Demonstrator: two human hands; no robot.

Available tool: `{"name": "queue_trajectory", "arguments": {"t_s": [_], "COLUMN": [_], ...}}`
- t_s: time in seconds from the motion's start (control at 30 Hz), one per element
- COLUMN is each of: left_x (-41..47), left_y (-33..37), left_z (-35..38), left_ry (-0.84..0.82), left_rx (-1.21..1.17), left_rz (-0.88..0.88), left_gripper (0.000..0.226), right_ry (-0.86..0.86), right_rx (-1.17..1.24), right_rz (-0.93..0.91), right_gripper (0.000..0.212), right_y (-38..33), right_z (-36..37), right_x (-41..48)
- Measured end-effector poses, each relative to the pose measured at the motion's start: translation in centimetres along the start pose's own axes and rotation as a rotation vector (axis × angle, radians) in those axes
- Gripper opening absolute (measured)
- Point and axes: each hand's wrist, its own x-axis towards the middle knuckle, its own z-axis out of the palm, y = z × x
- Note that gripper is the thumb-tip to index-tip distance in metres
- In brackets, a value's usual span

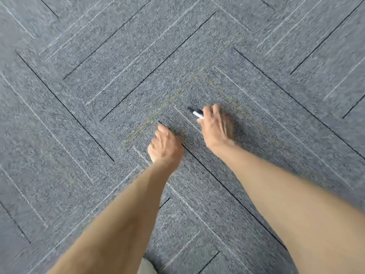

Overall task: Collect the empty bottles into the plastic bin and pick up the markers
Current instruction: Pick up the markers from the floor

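No bin or bottles in frame. My right hand (217,125) low over carpet (98,95), fingers curled around marker (196,113); black cap end pokes out left of thumb. My left hand (165,145) just beside, fingers curled under, can't tell if holding anything. Bare carpet all round hands, frame motion-blurred.

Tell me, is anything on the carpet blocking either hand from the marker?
Nothing visible does. The right hand is already closed around the marker, whose black tip pokes out to its left. The left hand is beside it over bare carpet, curled, apparently empty.
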Motion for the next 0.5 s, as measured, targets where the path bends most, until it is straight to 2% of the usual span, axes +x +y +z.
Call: {"name": "queue_trajectory", "arguments": {"t_s": [0.13, 0.27, 0.4, 0.5], "left_x": [-2.4, -5.2, -8.2, -9.7], "left_y": [-2.0, -3.0, -2.9, -2.5], "left_z": [-0.2, -0.9, -3.8, -6.7], "left_ry": [-0.046, -0.160, -0.189, -0.206], "left_rx": [-0.011, -0.159, -0.352, -0.536], "left_rz": [0.172, 0.108, 0.096, -0.041], "left_gripper": [0.022, 0.026, 0.030, 0.023], "right_ry": [-0.079, -0.205, -0.286, -0.303], "right_rx": [-0.010, 0.138, 0.208, 0.263], "right_rz": [0.035, 0.126, 0.231, 0.313], "right_gripper": [0.030, 0.027, 0.028, 0.027], "right_y": [0.1, 1.0, 1.3, 0.9], "right_z": [-1.4, -5.2, -9.4, -12.1], "right_x": [-3.9, -8.1, -12.0, -14.4]}}
